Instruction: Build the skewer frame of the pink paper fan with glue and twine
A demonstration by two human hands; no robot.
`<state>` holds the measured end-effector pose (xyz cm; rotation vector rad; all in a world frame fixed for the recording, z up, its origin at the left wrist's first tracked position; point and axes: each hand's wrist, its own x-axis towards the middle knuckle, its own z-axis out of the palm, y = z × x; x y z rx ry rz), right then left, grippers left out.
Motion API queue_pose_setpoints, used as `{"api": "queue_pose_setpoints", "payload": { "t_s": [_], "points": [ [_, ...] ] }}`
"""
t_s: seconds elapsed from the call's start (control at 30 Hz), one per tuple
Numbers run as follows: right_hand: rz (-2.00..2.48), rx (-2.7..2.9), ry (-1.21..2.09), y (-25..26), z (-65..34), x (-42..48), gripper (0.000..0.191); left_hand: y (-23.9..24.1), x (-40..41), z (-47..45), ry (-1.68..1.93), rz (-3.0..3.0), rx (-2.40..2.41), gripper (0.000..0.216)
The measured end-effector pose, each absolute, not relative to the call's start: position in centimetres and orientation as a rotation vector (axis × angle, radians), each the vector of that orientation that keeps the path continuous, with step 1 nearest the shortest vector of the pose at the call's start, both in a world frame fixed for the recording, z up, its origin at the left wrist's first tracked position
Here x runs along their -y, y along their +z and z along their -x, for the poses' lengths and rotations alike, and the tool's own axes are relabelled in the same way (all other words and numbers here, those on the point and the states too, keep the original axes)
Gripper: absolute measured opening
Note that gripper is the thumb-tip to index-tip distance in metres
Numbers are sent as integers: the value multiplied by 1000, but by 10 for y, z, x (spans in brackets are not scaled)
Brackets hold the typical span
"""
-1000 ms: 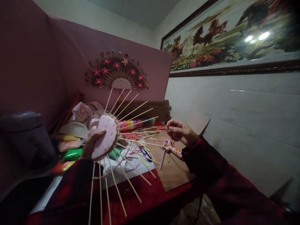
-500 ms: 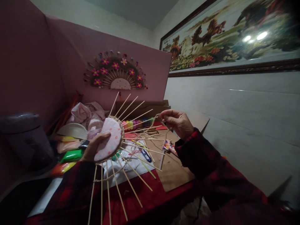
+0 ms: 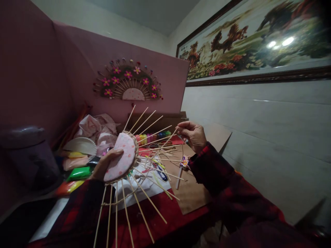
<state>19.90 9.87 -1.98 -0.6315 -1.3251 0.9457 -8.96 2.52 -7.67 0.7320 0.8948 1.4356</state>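
My left hand (image 3: pixel 107 163) grips a half-round fan frame (image 3: pixel 123 153) by its flat side, thumb on the pale pink dotted cloth. Thin wooden sticks (image 3: pixel 147 195) fan out from its curved edge, where twisted twine (image 3: pixel 136 143) is woven between them. At the right my right hand (image 3: pixel 192 134) pinches a length of twine (image 3: pixel 173 133) between thumb and fingertips, close to the upper right sticks. A loose loop of twine also hangs across the lower sticks. The fingers of my left hand behind the frame are hidden.
A finished flowered fan (image 3: pixel 133 82) hangs on the pink board behind. Coloured clay packets (image 3: pixel 79 172), a paper plate (image 3: pixel 81 146) and pink cloth (image 3: pixel 97 127) lie left. A blue-handled tool (image 3: pixel 162 172), loose sticks and brown cardboard (image 3: pixel 191 193) cover the table.
The fan frame has tilted slightly and its sticks sit a little lower. My right hand has moved slightly left, and the twine it pinches now runs straighter down toward the sticks.
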Motion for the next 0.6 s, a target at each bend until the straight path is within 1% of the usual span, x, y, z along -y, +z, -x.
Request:
{"api": "queue_pose_setpoints", "payload": {
  "t_s": [0.1,0.17,0.4,0.6],
  "points": [
    [631,1325,971,-22,-194,-100,27,-77,-25,88,1394,-716,-865,10],
    [660,1350,1015,-27,-189,-100,28,-77,-24,86,1378,-739,-866,9],
    [683,1380,1178,-57,-165,-103,27,-77,-20,78,1252,-863,-820,19],
    [674,1395,1238,-72,-142,-102,24,-81,-22,77,1210,-893,-745,20]
  ]
}}
